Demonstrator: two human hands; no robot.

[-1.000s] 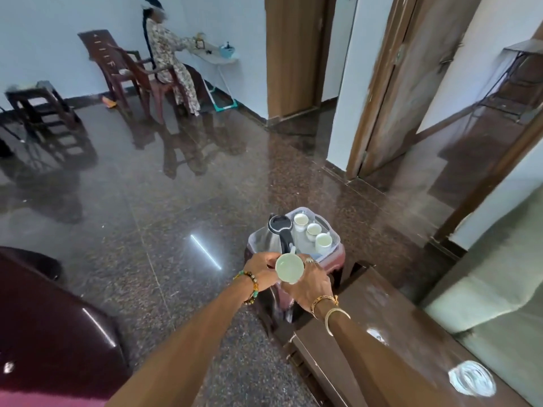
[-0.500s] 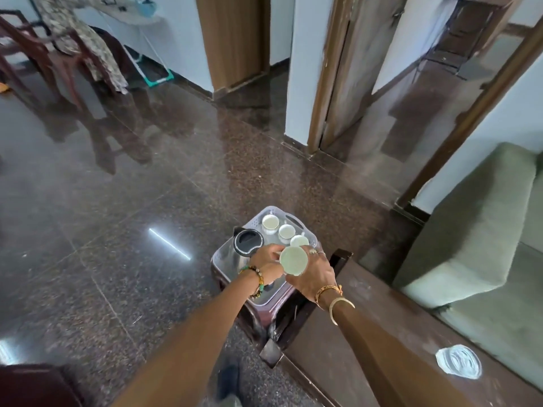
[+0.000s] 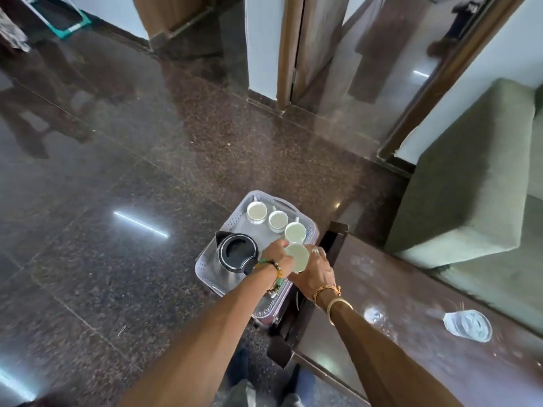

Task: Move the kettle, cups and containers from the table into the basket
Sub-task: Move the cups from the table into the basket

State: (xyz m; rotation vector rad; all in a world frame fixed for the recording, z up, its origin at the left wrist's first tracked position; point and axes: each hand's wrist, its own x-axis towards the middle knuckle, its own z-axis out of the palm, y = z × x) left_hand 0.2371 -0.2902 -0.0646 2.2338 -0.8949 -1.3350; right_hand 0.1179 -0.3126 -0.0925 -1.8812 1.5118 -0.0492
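Currently: 1 pale cup (image 3: 297, 257), gripped by left hand (image 3: 277, 257) and right hand (image 3: 316, 274) together, above the basket (image 3: 202, 270) (near-right part). Inside basket: kettle (image 3: 236, 254) at left, 3 cups (image 3: 278, 220) along far-right wall.

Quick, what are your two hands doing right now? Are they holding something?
Left hand: holds the pale green cup by its left side.
Right hand: holds the same cup from the right.

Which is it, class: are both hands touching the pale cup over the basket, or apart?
Touching. The head view shows the left hand and right hand gripping opposite sides of the cup, no gap visible, above the basket.
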